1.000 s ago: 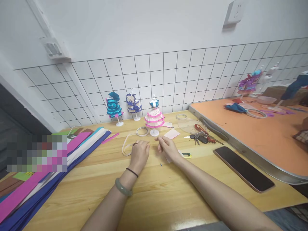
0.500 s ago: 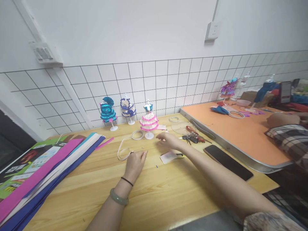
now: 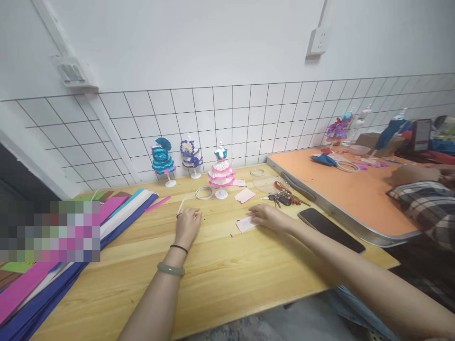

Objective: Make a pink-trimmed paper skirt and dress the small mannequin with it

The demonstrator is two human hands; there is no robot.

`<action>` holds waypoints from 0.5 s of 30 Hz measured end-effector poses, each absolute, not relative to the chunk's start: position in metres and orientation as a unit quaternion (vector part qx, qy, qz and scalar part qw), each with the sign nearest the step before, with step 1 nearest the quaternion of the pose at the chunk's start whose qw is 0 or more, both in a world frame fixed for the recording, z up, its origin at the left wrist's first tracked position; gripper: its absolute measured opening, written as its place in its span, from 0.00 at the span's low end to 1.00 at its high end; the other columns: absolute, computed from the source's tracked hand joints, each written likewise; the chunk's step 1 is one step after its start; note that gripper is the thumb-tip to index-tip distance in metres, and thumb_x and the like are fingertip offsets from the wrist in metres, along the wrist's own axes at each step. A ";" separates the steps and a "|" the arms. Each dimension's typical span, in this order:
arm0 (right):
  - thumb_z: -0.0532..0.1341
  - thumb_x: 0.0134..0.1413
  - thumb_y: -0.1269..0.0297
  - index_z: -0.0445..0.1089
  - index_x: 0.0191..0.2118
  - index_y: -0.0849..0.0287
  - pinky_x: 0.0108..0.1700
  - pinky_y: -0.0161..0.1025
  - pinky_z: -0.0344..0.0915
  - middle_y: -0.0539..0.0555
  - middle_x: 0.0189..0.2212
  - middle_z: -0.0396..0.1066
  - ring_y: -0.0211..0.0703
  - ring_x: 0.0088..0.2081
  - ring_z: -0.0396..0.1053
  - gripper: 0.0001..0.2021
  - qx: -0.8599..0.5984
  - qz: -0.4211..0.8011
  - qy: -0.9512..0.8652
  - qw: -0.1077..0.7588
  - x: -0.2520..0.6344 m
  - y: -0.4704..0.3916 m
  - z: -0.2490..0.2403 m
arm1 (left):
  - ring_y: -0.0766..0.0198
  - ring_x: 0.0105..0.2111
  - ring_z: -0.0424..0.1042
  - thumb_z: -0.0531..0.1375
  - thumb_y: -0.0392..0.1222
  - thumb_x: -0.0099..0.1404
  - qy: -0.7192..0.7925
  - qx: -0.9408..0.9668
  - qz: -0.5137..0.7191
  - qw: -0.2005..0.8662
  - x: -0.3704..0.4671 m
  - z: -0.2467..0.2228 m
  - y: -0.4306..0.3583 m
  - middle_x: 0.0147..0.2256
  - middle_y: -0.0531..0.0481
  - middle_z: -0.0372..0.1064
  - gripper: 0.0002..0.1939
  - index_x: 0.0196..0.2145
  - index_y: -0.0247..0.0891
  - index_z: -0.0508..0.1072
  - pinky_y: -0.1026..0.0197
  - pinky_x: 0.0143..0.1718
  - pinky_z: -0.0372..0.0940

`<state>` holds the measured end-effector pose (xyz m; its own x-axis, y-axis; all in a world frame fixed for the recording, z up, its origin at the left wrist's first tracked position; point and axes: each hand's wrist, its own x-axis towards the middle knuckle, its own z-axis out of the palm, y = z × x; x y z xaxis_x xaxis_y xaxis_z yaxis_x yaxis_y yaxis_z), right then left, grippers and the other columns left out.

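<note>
My left hand [image 3: 188, 226] lies low over the table, fingers loosely bent and the thumb apart. It covers most of a smaller ring with a pale strip [image 3: 182, 204] running up from it. My right hand [image 3: 268, 218] is bent over the right end of a pale pink paper slip [image 3: 245, 224]; what its fingers close on is hidden under them. Behind the hands stands a small dress form [image 3: 221, 175] in a white tiered dress with pink edges and a blue top. A white ring-shaped roll [image 3: 204, 192] lies at its left.
Two more dressed forms, turquoise [image 3: 163, 161] and purple-white [image 3: 192, 158], stand by the wall. Keys [image 3: 280, 199] and a phone [image 3: 330, 229] lie at right. Crepe paper strips [image 3: 117, 222] fill the left. A co-worker's plaid sleeve [image 3: 423, 201] rests by an orange table [image 3: 341, 203].
My right hand has moved right and down onto the paper slip, hiding the cutter-like tool beside it. Another pink slip now shows behind. My left hand has shifted left over the smaller ring.
</note>
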<state>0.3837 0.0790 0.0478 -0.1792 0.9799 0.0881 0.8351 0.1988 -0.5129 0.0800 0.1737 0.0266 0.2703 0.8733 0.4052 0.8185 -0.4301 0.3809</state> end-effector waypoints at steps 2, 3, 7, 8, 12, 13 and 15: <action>0.60 0.49 0.65 0.70 0.50 0.61 0.47 0.43 0.62 0.62 0.45 0.73 0.53 0.46 0.69 0.20 -0.606 0.181 -0.746 0.208 0.381 0.081 0.043 | 0.55 0.43 0.71 0.53 0.40 0.61 0.538 0.789 0.294 0.041 0.077 0.026 0.176 0.41 0.43 0.74 0.14 0.39 0.37 0.76 0.54 0.52 0.60; 0.60 0.48 0.66 0.71 0.50 0.61 0.47 0.44 0.62 0.62 0.45 0.73 0.53 0.46 0.69 0.20 -0.607 0.181 -0.744 0.212 0.380 0.082 0.041 | 0.55 0.44 0.71 0.53 0.40 0.61 0.539 0.787 0.297 0.039 0.077 0.026 0.176 0.41 0.43 0.74 0.14 0.39 0.37 0.76 0.54 0.52 0.59; 0.59 0.45 0.72 0.72 0.48 0.61 0.46 0.44 0.61 0.60 0.38 0.74 0.51 0.42 0.68 0.21 -0.610 0.189 -0.731 0.240 0.374 0.083 0.039 | 0.55 0.43 0.71 0.53 0.41 0.61 0.540 0.784 0.305 0.037 0.077 0.024 0.176 0.39 0.43 0.75 0.14 0.39 0.37 0.76 0.54 0.51 0.60; 0.59 0.44 0.73 0.72 0.47 0.62 0.45 0.44 0.61 0.59 0.37 0.73 0.50 0.41 0.68 0.20 -0.611 0.196 -0.726 0.249 0.373 0.083 0.040 | 0.55 0.43 0.71 0.53 0.41 0.61 0.540 0.783 0.307 0.038 0.077 0.024 0.176 0.39 0.43 0.75 0.14 0.38 0.36 0.76 0.54 0.51 0.60; 0.60 0.44 0.69 0.72 0.45 0.62 0.36 0.40 0.63 0.54 0.30 0.71 0.44 0.31 0.67 0.18 -0.606 0.253 -0.698 0.285 0.370 0.081 0.045 | 0.54 0.44 0.70 0.53 0.40 0.60 0.539 0.779 0.316 0.045 0.077 0.023 0.175 0.40 0.42 0.74 0.14 0.38 0.35 0.76 0.53 0.51 0.60; 0.60 0.45 0.67 0.72 0.44 0.62 0.34 0.39 0.63 0.52 0.29 0.71 0.42 0.30 0.67 0.17 -0.602 0.271 -0.690 0.296 0.370 0.081 0.048 | 0.54 0.43 0.70 0.53 0.39 0.60 0.539 0.778 0.319 0.048 0.076 0.023 0.175 0.40 0.42 0.74 0.14 0.38 0.35 0.76 0.52 0.52 0.60; 0.61 0.46 0.63 0.72 0.40 0.62 0.32 0.38 0.63 0.51 0.27 0.70 0.40 0.29 0.67 0.14 -0.593 0.307 -0.672 0.319 0.372 0.081 0.053 | 0.53 0.43 0.71 0.54 0.39 0.60 0.539 0.774 0.328 0.056 0.075 0.023 0.176 0.39 0.41 0.74 0.14 0.39 0.34 0.76 0.51 0.51 0.60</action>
